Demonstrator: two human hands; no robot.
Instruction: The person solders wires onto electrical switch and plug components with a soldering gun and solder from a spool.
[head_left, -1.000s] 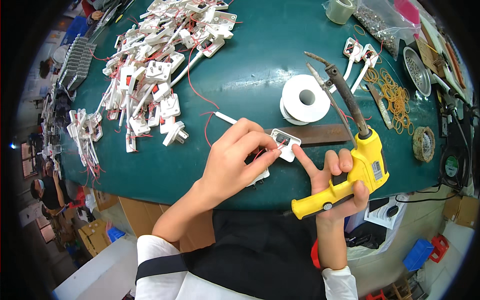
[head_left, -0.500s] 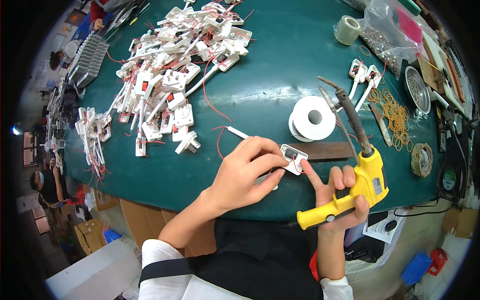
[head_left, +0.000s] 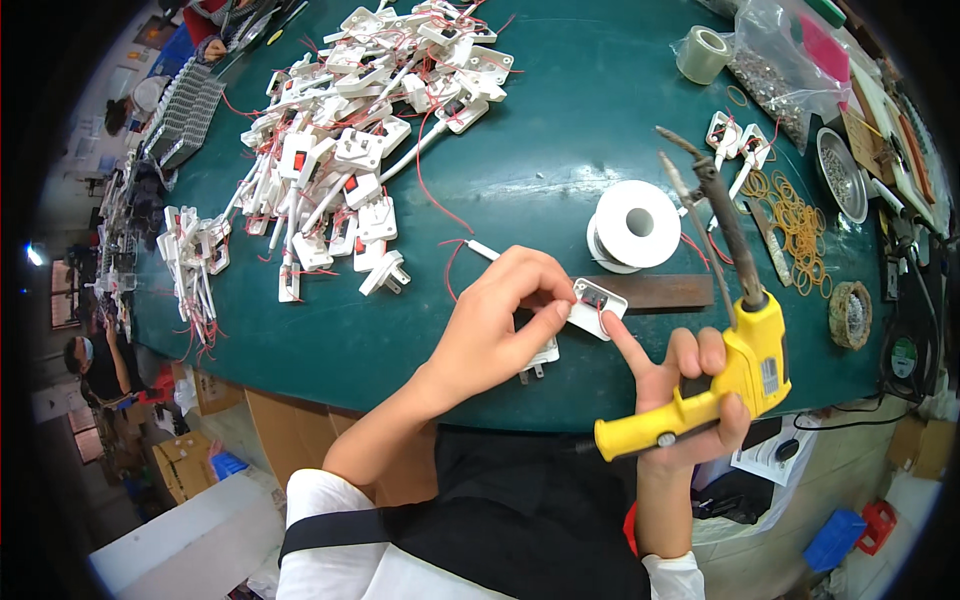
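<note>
Left hand (head_left: 500, 325) pinches a small white plastic plug-switch part with a red rocker (head_left: 596, 303) between thumb and fingertips, holding it at the near edge of the dark green table (head_left: 540, 160), just in front of a dark brown wooden strip (head_left: 665, 290). A second white plug body (head_left: 540, 358) sits under the left hand, prongs toward the table edge.

Right hand (head_left: 690, 390) is closed around the yellow pistol grip of a soldering gun (head_left: 735, 320); its index finger sticks out and touches the white part from below. The gun's dark barrel and tip point up and away, past a white spool of solder wire (head_left: 636, 224).

Far left: big heap of white plug-switch parts with red wires (head_left: 350, 150). Right side: scattered tan rubber bands (head_left: 795, 215), roll of clear tape (head_left: 702, 53), small metal bowl (head_left: 842, 172).
</note>
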